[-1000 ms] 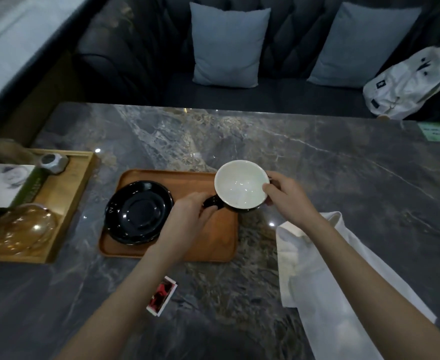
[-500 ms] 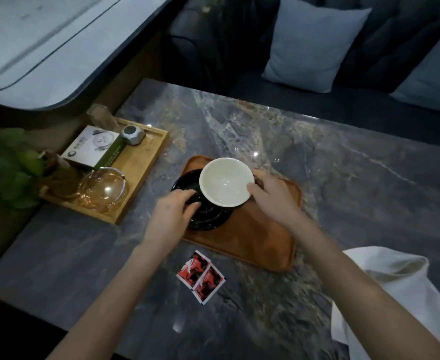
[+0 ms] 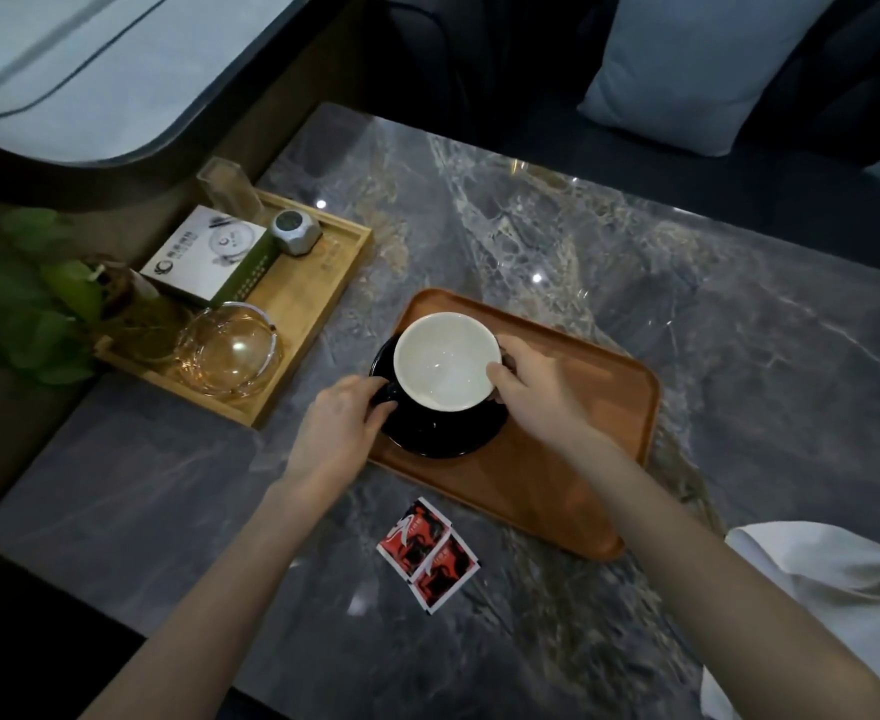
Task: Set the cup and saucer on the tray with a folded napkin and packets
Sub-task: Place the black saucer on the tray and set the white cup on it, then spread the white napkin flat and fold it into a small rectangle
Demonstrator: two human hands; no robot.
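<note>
A cup [image 3: 447, 360], white inside and black outside, sits over the black saucer [image 3: 443, 439] at the left end of the brown wooden tray [image 3: 588, 418]. My left hand [image 3: 342, 426] grips the cup's black handle from the left. My right hand [image 3: 526, 387] holds the cup's right rim and side. Two red packets [image 3: 428, 551] lie on the marble table in front of the tray. A white napkin [image 3: 838, 589] lies crumpled at the table's right near corner, partly behind my right forearm.
A lighter bamboo tray [image 3: 318, 298] stands at the left with a box [image 3: 209, 257], a glass ashtray [image 3: 230, 350] and a small grey timer [image 3: 295, 232]. A green plant [image 3: 38, 298] is beyond it. A sofa with a blue cushion [image 3: 687, 65] runs behind the table [image 3: 635, 283].
Both hands carried the cup leftwards from the tray's right part to over the saucer. The camera view swung left and down, so the second packet came into view.
</note>
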